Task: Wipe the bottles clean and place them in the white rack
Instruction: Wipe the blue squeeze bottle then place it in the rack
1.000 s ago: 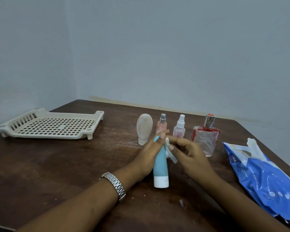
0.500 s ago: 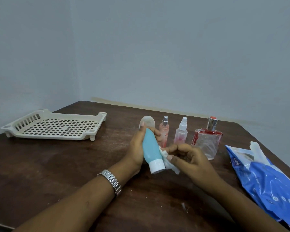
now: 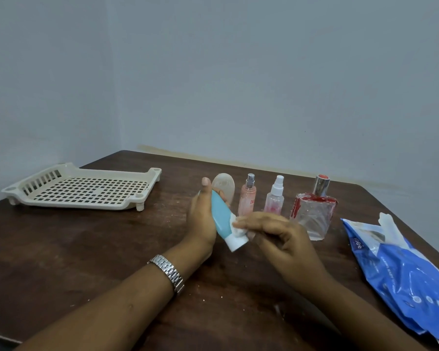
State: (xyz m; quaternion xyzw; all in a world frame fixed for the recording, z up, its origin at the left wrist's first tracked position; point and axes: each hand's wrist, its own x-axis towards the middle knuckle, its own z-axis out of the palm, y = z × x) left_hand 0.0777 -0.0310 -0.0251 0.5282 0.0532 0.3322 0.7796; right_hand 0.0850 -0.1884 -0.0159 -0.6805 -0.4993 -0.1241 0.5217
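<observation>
My left hand (image 3: 200, 221) grips a teal tube bottle (image 3: 221, 219) with a white cap, tilted, cap end down and toward the right, above the table. My right hand (image 3: 276, 234) presses a small white wipe (image 3: 237, 228) against the bottle just above its cap. Behind them stand a beige tube bottle (image 3: 224, 190), a pink spray bottle (image 3: 247, 200), a small clear spray bottle (image 3: 274, 201) and a square glass perfume bottle (image 3: 312, 214). The white rack (image 3: 81, 190) sits at the far left with nothing in it.
A blue wipes packet (image 3: 403, 274) lies at the right edge of the dark wooden table (image 3: 61, 262), a white wipe sticking out of its top. Walls stand close behind and to the left. A metal watch is on my left wrist.
The teal bottle went from standing on its cap to being lifted and tilted in my left hand. My right hand with the wipe moved from the bottle's top down to near its cap.
</observation>
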